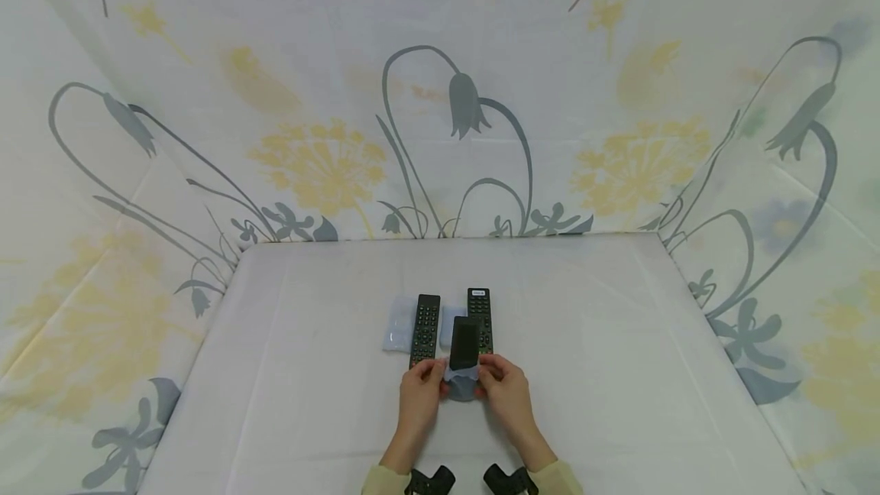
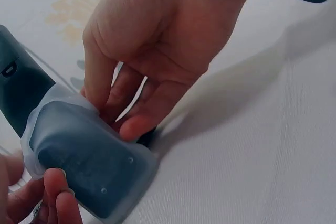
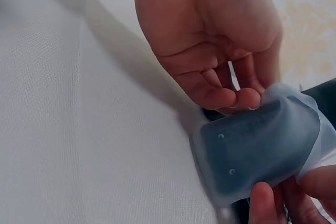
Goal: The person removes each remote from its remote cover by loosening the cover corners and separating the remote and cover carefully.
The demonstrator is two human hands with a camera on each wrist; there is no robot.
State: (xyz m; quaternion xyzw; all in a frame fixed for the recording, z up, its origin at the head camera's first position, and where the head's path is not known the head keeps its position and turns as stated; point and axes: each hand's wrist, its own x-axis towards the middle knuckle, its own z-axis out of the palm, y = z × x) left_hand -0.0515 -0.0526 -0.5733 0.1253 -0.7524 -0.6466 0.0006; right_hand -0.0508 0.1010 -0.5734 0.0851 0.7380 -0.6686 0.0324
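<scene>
Between my hands is a dark remote control (image 1: 464, 342), its lower part inside a translucent bluish sleeve (image 1: 461, 388). Two small round marks show through the sleeve (image 2: 79, 145) in the left wrist view. My left hand (image 1: 421, 396) pinches the sleeve's bunched opening at its left edge. On the opposite edge my right hand (image 1: 509, 396) pinches the same rim with thumb and fingers. In the right wrist view the sleeve (image 3: 257, 145) lies below the right hand (image 3: 210, 30), its rim folded. The remote's far part sticks out bare.
Beyond the left hand lies a black remote (image 1: 426, 323); another black remote (image 1: 480, 308) lies behind the held one. A pale folded packet (image 1: 399, 325) and a second pale packet (image 1: 449, 325) lie beside them on the white table (image 1: 309, 403). Flowered cloth (image 1: 330, 98) surrounds the table.
</scene>
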